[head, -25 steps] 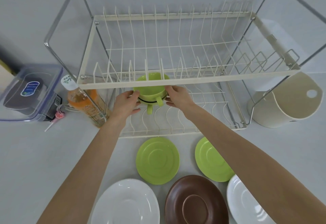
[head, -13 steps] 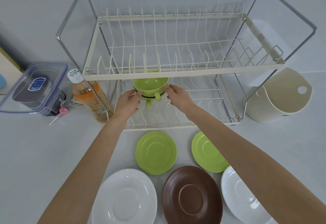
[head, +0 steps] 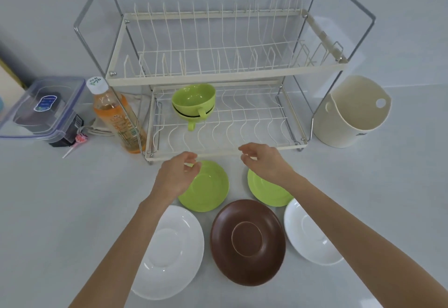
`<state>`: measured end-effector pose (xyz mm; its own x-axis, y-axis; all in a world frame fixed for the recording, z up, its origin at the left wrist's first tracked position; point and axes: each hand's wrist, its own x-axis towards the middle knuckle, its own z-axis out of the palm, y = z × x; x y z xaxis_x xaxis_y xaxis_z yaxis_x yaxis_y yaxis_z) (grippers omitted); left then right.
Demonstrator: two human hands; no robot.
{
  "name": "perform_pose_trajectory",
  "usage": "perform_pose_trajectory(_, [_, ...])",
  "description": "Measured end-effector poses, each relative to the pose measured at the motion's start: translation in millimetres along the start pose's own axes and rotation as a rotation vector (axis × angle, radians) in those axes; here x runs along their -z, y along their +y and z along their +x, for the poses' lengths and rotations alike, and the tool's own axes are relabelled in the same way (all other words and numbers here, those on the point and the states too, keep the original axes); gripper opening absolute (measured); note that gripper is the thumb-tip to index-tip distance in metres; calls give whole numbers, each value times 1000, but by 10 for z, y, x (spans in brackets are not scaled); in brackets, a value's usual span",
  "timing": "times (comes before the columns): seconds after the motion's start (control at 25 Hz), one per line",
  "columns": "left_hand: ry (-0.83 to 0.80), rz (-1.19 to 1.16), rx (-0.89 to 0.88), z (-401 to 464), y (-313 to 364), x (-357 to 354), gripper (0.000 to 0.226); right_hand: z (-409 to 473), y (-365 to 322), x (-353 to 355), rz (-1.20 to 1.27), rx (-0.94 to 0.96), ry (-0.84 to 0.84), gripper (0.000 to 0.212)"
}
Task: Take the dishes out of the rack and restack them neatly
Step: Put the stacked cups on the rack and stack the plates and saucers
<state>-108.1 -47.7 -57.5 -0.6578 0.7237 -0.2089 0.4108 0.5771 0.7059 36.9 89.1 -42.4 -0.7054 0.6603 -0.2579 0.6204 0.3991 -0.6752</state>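
Note:
Two green cups (head: 194, 100) sit nested, one in the other, on the lower shelf of the white wire dish rack (head: 225, 149), toward its left. In front of the rack lie two green saucers (head: 209, 190) (head: 266, 191), a brown saucer (head: 247, 242) and two white saucers (head: 172, 252) (head: 310, 232). My left hand (head: 178, 173) hovers over the left green saucer, fingers loosely curled and empty. My right hand (head: 263, 160) hovers over the right green saucer, also empty. Both hands are at the rack's front edge, apart from the cups.
An orange drink bottle (head: 114, 116) stands against the rack's left leg. A clear lidded box (head: 41, 109) sits further left with a small lollipop (head: 77, 141) beside it. A cream plastic bucket (head: 351, 114) stands right of the rack. The rack's upper shelf (head: 225, 72) holds nothing.
Both hands let go of the nested green cups and pulled back out of the rack toward me. The cups stay on the lower shelf. The camera view tilted and backed away.

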Motion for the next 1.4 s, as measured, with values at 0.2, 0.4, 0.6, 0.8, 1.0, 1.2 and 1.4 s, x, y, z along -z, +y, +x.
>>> perform_pose_trajectory(0.2, [-44, 122, 5, -359, -133, -248, 30, -414, 339, -102, -76, -90, -26, 32])
perform_pose_trajectory(0.4, [-150, 270, 91, -608, -220, -461, 33, -716, 597, -211, -134, -195, -2, 32])
perform_pose_trajectory(0.6, [-265, 459, 147, -744, -271, -610, 35, -853, 743, -350, -268, -238, -49, 28])
perform_pose_trajectory(0.8, [-253, 501, 125, -748, -318, -650, 32, -827, 757, -385, -268, -268, -1, 29])
perform_pose_trajectory(1.0, [-174, 352, 112, -774, -361, -573, 31, -817, 672, -293, -154, -274, 17, 28])
perform_pose_trajectory(1.2, [-38, 184, 83, -735, -473, -231, 28, -726, 422, -323, -2, -234, 7, 26])
perform_pose_trajectory(1.4, [68, 173, 124, -705, -769, 46, 27, -650, 147, -688, 124, -215, -42, 25])
